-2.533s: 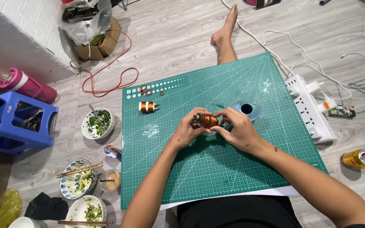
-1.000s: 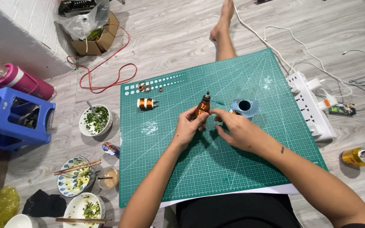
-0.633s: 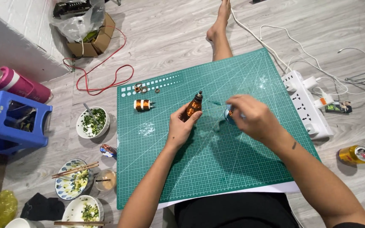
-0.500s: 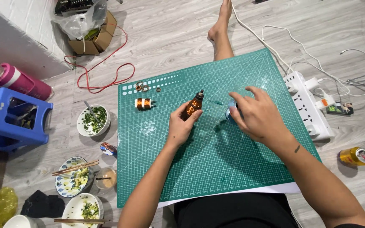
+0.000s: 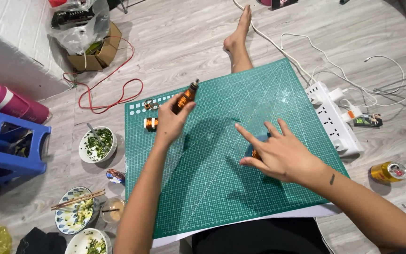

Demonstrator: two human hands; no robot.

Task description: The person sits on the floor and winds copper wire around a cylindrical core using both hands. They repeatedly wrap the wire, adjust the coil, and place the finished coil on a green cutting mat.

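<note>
Left hand: the left hand (image 5: 167,123) is raised over the far-left part of the green cutting mat (image 5: 222,188), its grip pinching a small motor-like part wound with copper wire (image 5: 184,97) between thumb and fingers, the dark shaft end pointing up and away.

Right hand: the right hand (image 5: 278,153) lies low over the mat with fingers spread, its grip not closed on anything; under the palm a blue ring-shaped piece (image 5: 255,141) and a bit of orange show, mostly hidden, so I cannot tell whether the hand touches them.

Near the left grip: a second copper-wound coil (image 5: 151,123) lies on the mat just left of the wrist, and small metal bits (image 5: 148,105) sit beyond it near the mat's far edge.

Stage, as a judgement: one wound part is in hand and free of the rest; the other coil and the loose small pieces are not joined to it, so assembly looks unfinished, with most of the fitting left.

Surroundings: a white power strip (image 5: 334,124) lies right of the right hand, on the floor, and bowls of food (image 5: 97,145) stand left of the mat.
</note>
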